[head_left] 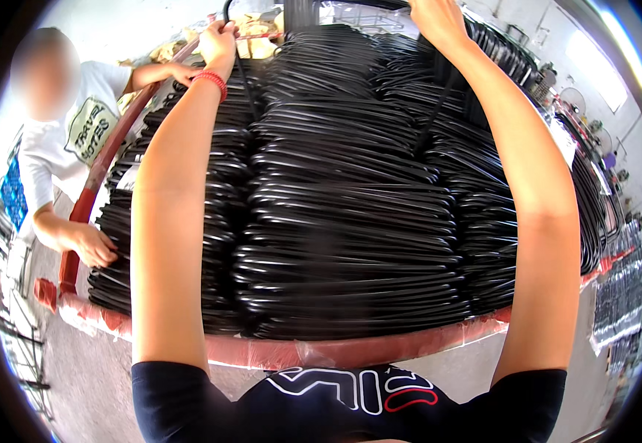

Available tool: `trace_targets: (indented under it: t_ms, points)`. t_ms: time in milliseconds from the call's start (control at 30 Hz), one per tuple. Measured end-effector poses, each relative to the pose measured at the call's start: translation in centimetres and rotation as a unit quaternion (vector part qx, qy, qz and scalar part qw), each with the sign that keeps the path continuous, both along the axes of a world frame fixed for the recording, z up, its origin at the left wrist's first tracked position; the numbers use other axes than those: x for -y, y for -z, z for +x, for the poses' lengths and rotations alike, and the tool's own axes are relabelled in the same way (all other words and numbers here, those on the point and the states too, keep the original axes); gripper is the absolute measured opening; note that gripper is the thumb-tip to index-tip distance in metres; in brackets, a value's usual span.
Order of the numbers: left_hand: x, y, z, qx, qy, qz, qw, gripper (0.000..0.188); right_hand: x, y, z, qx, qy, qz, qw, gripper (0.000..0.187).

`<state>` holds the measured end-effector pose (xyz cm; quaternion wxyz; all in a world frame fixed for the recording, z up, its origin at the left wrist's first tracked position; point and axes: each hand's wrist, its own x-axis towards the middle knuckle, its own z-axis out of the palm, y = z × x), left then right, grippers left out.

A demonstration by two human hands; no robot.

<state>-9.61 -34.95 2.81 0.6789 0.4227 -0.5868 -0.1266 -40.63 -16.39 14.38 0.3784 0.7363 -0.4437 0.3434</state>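
We reach forward with both arms (170, 244), spread well apart, elbows (546, 214) slightly bent. Our left hand (218, 46): fingers (229, 27) curled. Our right hand (437, 15): partly cut off by upper edge, grip unclear.

Black rods (350, 199): are looking smooth, glossy, metal-like, catching bright highlights. Red front rail (321, 352): is wearing shiny, wrinkled, plastic-like film. Dark shirt (181, 402): is showing matt cloth. Co-worker's white shirt (48, 144): is showing matt cloth. Floor (77, 362): is looking matt, faintly mottled.

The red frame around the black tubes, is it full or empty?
Mostly full: inside the red frame, black tubes lie in side-by-side stacks across most of its width.
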Motion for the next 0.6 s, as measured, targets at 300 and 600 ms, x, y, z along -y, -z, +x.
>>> trace_targets:
  t_ms: [300,600]
  points:
    - [-3.6,-1.5,-0.5,-0.048,-0.036,0.05,0.997,0.015,-5.0,2.4,-9.2,0.41,-0.118,0.336,0.84,0.029]
    - [-3.9,-2.1,-1.4,-0.04,-0.033,0.049,0.997,0.014,-5.3,10.4,-10.2,0.559,-0.216,0.366,0.712,0.035]
